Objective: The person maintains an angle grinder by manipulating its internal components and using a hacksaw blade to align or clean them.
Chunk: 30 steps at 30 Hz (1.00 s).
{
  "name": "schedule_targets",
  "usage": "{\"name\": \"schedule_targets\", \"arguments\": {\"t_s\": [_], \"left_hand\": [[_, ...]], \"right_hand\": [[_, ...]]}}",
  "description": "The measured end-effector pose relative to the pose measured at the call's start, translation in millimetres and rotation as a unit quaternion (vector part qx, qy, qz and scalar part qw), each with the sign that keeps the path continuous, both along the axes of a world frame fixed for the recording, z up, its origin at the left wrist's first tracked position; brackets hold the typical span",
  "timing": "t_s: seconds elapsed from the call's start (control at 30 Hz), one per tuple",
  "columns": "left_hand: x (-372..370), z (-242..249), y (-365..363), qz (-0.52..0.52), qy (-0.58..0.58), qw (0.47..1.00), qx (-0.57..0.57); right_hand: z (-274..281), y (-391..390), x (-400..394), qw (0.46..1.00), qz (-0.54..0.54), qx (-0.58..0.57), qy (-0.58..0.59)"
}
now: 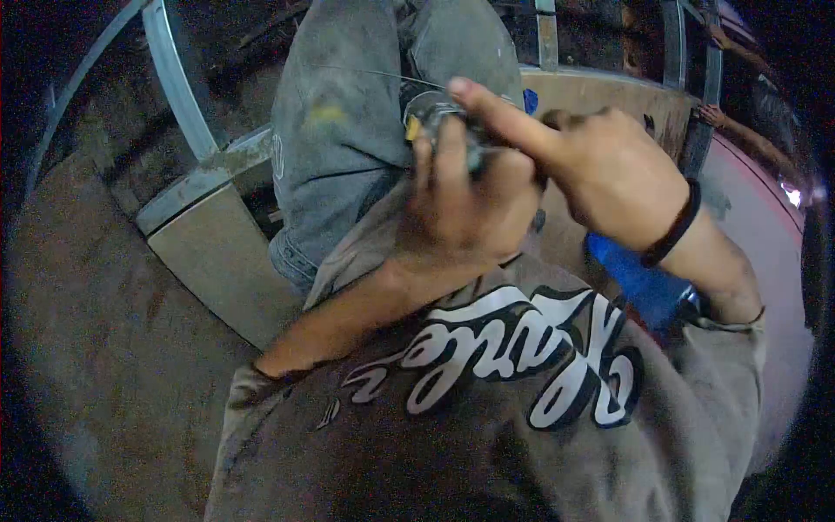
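Observation:
Over the lap, my left hand [465, 187], blurred by motion, has its fingers wrapped round a small dark object [430, 106] with yellow and teal parts; I cannot make out what it is. A thin wire or thread [374, 72] runs from near it across the jeans [335, 130]. My right hand [609, 161], with a black band at the wrist, is just beside the object. One finger stretches over it toward the thread, and the others are curled; whatever they hold is hidden.
Metal framing [178, 78] and a pale panel [204, 252] are at the left. A blue item [639, 283] lies beneath my right forearm. At the upper right, another person's hand [715, 115] rests near a metal post, beside a long pale surface [757, 261].

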<state>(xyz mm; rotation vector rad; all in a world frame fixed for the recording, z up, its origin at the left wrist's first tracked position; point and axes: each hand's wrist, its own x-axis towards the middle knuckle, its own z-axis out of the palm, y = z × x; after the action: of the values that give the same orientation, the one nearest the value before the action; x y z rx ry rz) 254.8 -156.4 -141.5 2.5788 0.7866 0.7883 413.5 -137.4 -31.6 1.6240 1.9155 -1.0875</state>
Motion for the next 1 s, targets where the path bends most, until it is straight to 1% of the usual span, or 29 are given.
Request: {"name": "schedule_targets", "arguments": {"t_s": [0.03, 0.07, 0.13, 0.17, 0.2, 0.23, 0.27, 0.3, 0.33, 0.4, 0.43, 0.47, 0.5, 0.53, 0.57, 0.6, 0.63, 0.7, 0.73, 0.77, 0.8, 0.87, 0.9, 0.93, 0.97, 1.0], "left_hand": [[-4.2, -2.5, 7.5, -0.002, -0.036, 0.997, -0.073], [-1.3, -5.8, 8.1, -0.007, -0.038, 0.997, -0.069], [4.3, -4.0, 2.6, 0.014, -0.043, 0.998, -0.042], [5.4, -0.6, 5.0, 0.021, -0.037, 0.997, -0.061], [12.4, 2.1, 7.9, 0.025, -0.040, 0.997, -0.059], [15.1, 6.9, 8.7, 0.031, -0.019, 0.998, -0.044], [12.2, 6.0, 8.0, 0.035, 0.002, 0.999, -0.032], [11.4, 2.8, 10.2, 0.066, -0.001, 0.998, -0.017], [10.0, 5.5, 19.4, 0.065, -0.005, 0.998, -0.012], [-4.2, 19.1, 38.1, 0.146, 0.090, 0.975, -0.142], [-11.2, 15.3, 45.3, 0.163, 0.058, 0.976, -0.136], [-12.1, 15.7, 46.7, 0.165, 0.059, 0.976, -0.129], [-13.0, 16.1, 43.9, 0.127, 0.067, 0.982, -0.126], [-10.9, 16.3, 43.5, 0.089, 0.069, 0.986, -0.121], [-6.6, 15.6, 37.1, 0.062, 0.025, 0.989, -0.131], [-3.6, 7.3, 27.2, 0.039, -0.013, 0.997, -0.061], [1.6, 6.7, 22.5, 0.032, -0.021, 0.998, -0.051], [6.5, 12.2, 12.9, 0.024, -0.026, 0.998, -0.051], [8.9, 11.3, 9.5, 0.030, -0.025, 0.999, -0.027], [8.7, 10.5, 6.8, 0.035, -0.022, 0.999, -0.001], [7.7, 9.1, 2.3, 0.032, -0.023, 0.999, -0.004], [9.3, 10.3, 3.3, 0.033, 0.004, 0.999, 0.004], [5.9, 15.8, 11.2, 0.002, -0.035, 0.996, -0.087], [0.8, 7.0, 8.9, -0.002, -0.033, 0.995, -0.092], [1.4, -1.6, 8.3, -0.001, -0.044, 0.996, -0.078], [6.6, -2.0, 12.8, 0.005, -0.061, 0.996, -0.057]], "right_hand": [[-7.2, 3.8, -4.1, 1.000, -0.006, 0.016, -0.002], [-9.8, 1.7, -5.3, 0.999, -0.021, 0.027, -0.005], [23.0, -23.9, 12.6, 1.000, -0.022, -0.002, -0.007], [45.0, -39.2, 26.7, 0.998, -0.028, -0.002, -0.057], [50.6, -42.3, 32.0, 0.996, -0.033, -0.002, -0.079], [56.2, -41.6, 34.7, 0.994, -0.037, -0.002, -0.101], [48.6, -39.6, 31.8, 0.996, -0.051, 0.020, -0.066], [38.5, -32.5, 31.0, 0.996, -0.058, 0.037, -0.053], [28.0, -22.2, 28.0, 0.996, -0.064, 0.055, -0.039], [1.3, 7.1, 8.8, 0.999, -0.035, 0.009, -0.034], [1.8, 10.5, 9.3, 0.999, -0.032, 0.016, -0.033], [3.9, 13.9, 8.7, 0.999, -0.004, 0.019, -0.031], [6.7, 13.9, 7.2, 0.999, 0.022, 0.019, -0.030], [15.5, 12.4, 10.0, 0.999, 0.022, 0.025, -0.032], [29.8, 4.7, 15.7, 0.996, 0.045, 0.015, -0.069], [45.3, -4.8, 18.8, 0.992, 0.068, 0.002, -0.108], [58.9, -6.3, 18.9, 0.984, 0.075, -0.055, -0.154], [66.6, -10.9, 23.6, 0.987, 0.066, -0.052, -0.139], [66.4, -13.7, 24.7, 0.990, 0.056, -0.046, -0.120], [52.7, -8.0, 19.8, 0.992, 0.060, -0.054, -0.101], [35.9, -1.0, 13.2, 0.992, 0.057, -0.056, -0.102], [9.5, 13.6, 5.3, 0.998, 0.028, -0.044, -0.035], [9.9, 14.2, 6.2, 0.999, 0.023, -0.023, -0.026], [10.6, 3.7, 3.5, 0.999, 0.019, -0.028, -0.024], [19.2, -8.6, 9.8, 0.998, 0.008, -0.038, -0.059], [45.3, -9.2, 16.6, 0.990, -0.026, -0.100, -0.093]]}}
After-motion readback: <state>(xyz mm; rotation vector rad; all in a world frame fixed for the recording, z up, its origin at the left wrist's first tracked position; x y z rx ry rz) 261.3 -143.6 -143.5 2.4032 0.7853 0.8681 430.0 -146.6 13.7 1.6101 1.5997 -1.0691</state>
